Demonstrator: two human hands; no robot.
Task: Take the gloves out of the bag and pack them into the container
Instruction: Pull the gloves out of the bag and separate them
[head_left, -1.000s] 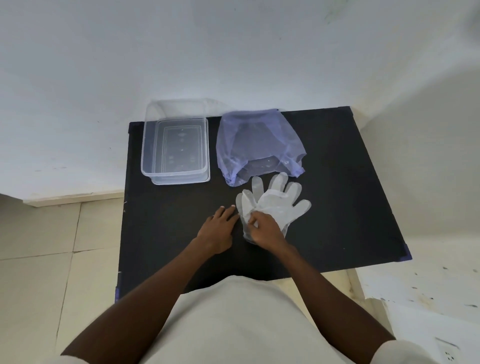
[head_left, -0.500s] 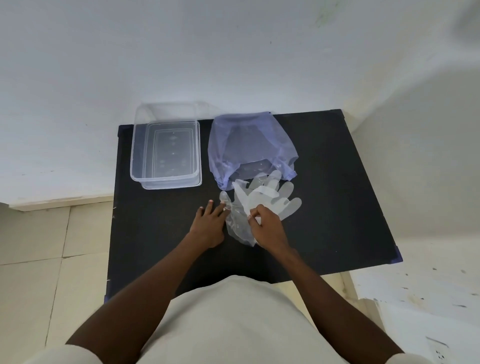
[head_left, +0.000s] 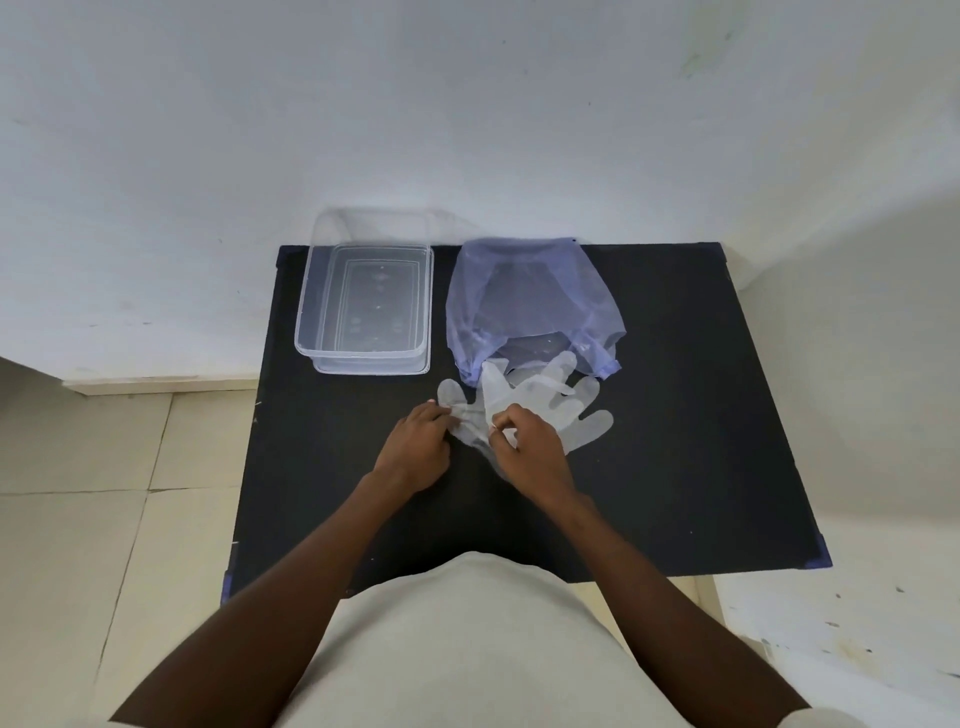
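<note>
Head view
Gloves (head_left: 540, 410): clear plastic, lying flat mid-worktop, fingers spread toward the far edge, touching the bag mouth.
Left hand (head_left: 418, 447): grip pinched on a glove's left edge.
Right hand (head_left: 527, 449): grip pinching the glove stack.
Bag (head_left: 530, 301): bluish, far edge.
Container (head_left: 366, 306): clear, far left corner.
Worktop (head_left: 701, 441): black.

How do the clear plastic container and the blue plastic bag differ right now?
The clear rectangular plastic container is rigid, colourless and empty; the translucent blue plastic bag is soft, crumpled and tinted. The container sits left, the bag right, with gloves at its mouth. Both are see-through and rest on the black table.
</note>
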